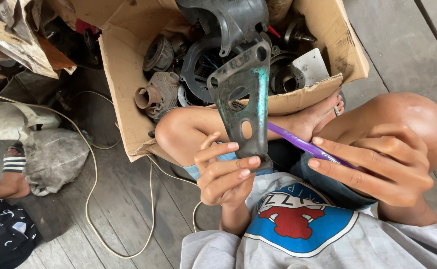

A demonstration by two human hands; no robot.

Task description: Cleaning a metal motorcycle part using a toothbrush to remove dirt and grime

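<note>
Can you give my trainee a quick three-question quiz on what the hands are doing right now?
1. True or false: the left hand holds the dark metal bracket upright by its lower end.
2. What does the right hand hold? A) pliers B) purple toothbrush C) white cord
3. Where do the other dark machine parts lie?

Key:
1. True.
2. B; it passes behind the bracket.
3. In the open cardboard box on the plank floor, beyond the person's crossed legs.

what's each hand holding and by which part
Left hand grips the dark metal bracket by its narrow lower end. Right hand pinches the purple toothbrush by its handle.
</note>
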